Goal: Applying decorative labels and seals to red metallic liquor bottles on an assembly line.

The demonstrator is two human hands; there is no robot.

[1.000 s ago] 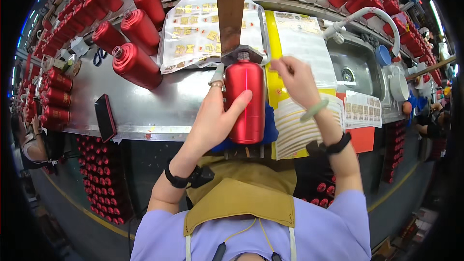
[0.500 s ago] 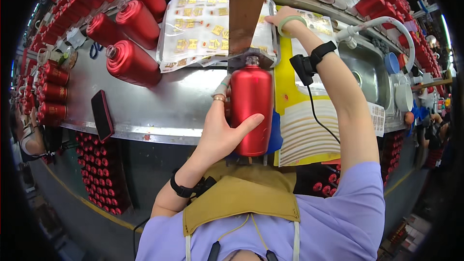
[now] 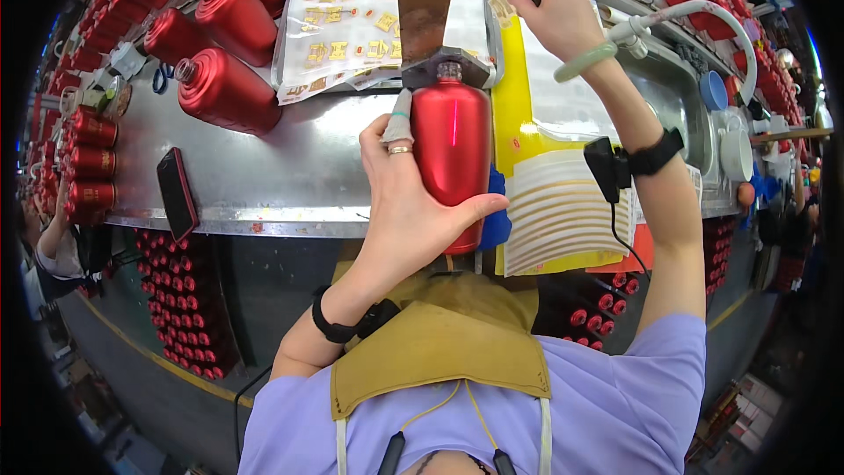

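Sticker (image 3: 502, 7) now in right hand (image 3: 561, 19), beside sheet (image 3: 472, 25)

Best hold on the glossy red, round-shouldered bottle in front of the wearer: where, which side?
Probably the body of the glossy red bottle, from the left, where the left grip is. The body is broad with long, smooth sides; the narrow neck points away, seemingly crowded by a dark angular block.

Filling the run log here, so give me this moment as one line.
left hand: on central bottle | right hand: pinching gold sticker | phone: on counter
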